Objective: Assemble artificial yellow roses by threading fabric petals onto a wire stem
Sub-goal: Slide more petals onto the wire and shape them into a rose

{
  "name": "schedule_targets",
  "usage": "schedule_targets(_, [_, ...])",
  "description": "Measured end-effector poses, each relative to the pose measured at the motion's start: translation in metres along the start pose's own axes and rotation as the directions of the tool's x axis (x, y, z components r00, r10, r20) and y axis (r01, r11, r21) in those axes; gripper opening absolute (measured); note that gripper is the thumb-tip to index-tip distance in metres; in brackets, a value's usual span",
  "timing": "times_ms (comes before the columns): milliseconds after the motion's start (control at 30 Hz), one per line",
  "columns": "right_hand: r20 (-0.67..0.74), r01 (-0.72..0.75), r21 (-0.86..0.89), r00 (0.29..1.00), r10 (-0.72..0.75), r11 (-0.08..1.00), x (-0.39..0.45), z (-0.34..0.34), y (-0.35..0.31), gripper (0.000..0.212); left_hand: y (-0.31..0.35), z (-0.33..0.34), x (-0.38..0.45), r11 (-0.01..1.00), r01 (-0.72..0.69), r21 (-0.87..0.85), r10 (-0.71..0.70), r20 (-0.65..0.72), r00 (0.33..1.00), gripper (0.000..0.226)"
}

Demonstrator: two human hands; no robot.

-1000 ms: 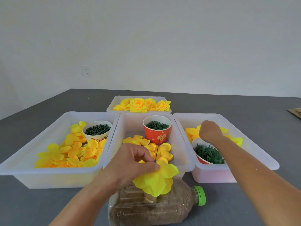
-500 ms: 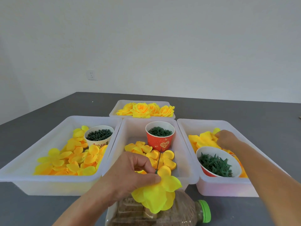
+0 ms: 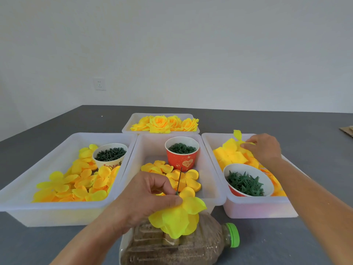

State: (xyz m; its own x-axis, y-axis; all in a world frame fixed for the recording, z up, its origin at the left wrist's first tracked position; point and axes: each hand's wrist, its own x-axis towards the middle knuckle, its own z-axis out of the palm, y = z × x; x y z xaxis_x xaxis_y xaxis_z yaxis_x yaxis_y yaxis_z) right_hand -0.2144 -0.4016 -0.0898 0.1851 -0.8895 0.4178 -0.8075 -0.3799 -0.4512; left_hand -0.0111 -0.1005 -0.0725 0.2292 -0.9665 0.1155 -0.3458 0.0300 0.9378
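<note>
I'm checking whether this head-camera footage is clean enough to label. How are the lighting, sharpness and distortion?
Head view: soft, even light with only faint shadows and no harsh glare; wide-angle bending shows in the curved table edges; the left hand, half-built flower and wire stem are sharp; the right hand lifting a petal piece looks slightly soft.

bottle (image 3: pixel 179 245) before middle tray (image 3: pixel 214 188) | roses tray (image 3: pixel 133 119) behind (farthest back)

Bottle (image 3: pixel 191 247) with green cap (image 3: pixel 233 234) laid on its side on grey table (image 3: pixel 286 121); wall socket (image 3: pixel 99 84) mounted behind
</note>
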Motion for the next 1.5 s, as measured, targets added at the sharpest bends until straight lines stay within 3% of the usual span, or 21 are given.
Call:
schedule_targets(133, [-0.026, 0.077, 0.062, 0.997, -0.076, 0.995, -0.003, -0.007, -0.01, 0.02, 0.0, 0.001, -0.002, 1.0, 0.001, -0.009, -0.001, -0.011, 1.0, 0.014])
schedule_targets(267, [-0.216, -0.04, 0.279, 0.971, 0.104, 0.959, -0.006, -0.018, -0.017, 0.015, 0.0, 0.002, -0.002, 1.0, 0.002, -0.013, -0.002, -0.014, 1.0, 0.013])
schedule_targets(400, [-0.138, -0.094, 0.487, 0.973, 0.183, 0.868, -0.007, -0.024, -0.025, 0.019, 0.0, 0.002, -0.002, 1.0, -0.001, -0.015, 0.0, -0.019, 1.0, 0.012])
schedule_targets(533, [-0.115, -0.131, 0.441, 0.973, 0.2, 0.888, -0.017, -0.022, -0.027, 0.027, 0.0, 0.002, -0.002, 1.0, 0.002, -0.016, -0.003, -0.026, 1.0, 0.012])
schedule_targets(600, [-0.012, -0.158, 0.592, 0.979, 0.205, 0.79, -0.025, -0.022, -0.029, 0.029, -0.001, 0.002, -0.002, 1.0, 0.003, -0.013, -0.004, -0.029, 1.0, 0.012])
schedule_targets(667, [0.143, -0.22, 0.759, 0.974, 0.174, 0.613, -0.035, -0.024, -0.035, 0.025, -0.001, 0.002, -0.002, 1.0, 0.002, -0.012, -0.003, -0.029, 1.0, 0.012])
schedule_targets(733, [0.305, -0.317, 0.824, 0.947, 0.104, 0.469, -0.046, -0.026, -0.044, 0.017, -0.001, 0.002, -0.002, 1.0, 0.001, -0.015, -0.001, -0.027, 1.0, 0.012])
schedule_targets(800, [0.407, -0.379, 0.834, 0.913, 0.015, 0.4, -0.057, -0.027, -0.054, 0.01, -0.001, 0.002, -0.002, 1.0, -0.003, -0.012, 0.002, -0.026, 1.0, 0.012])
schedule_targets(1067, [0.469, -0.348, 0.794, 0.873, -0.138, 0.498, -0.094, -0.024, -0.079, 0.014, -0.001, 0.002, -0.002, 1.0, -0.008, -0.01, 0.007, -0.03, 1.0, 0.013])
schedule_targets(1267, [0.509, -0.328, 0.813, 0.802, -0.313, 0.481, -0.122, -0.026, -0.096, 0.014, -0.002, 0.001, -0.001, 1.0, -0.03, 0.007, 0.03, 0.005, 1.0, 0.006])
schedule_targets(1500, [0.458, -0.247, 0.787, 0.848, -0.268, 0.565, -0.144, -0.013, -0.106, 0.022, 0.0, 0.001, -0.003, 0.999, -0.048, 0.016, 0.048, -0.004, 0.999, 0.019])
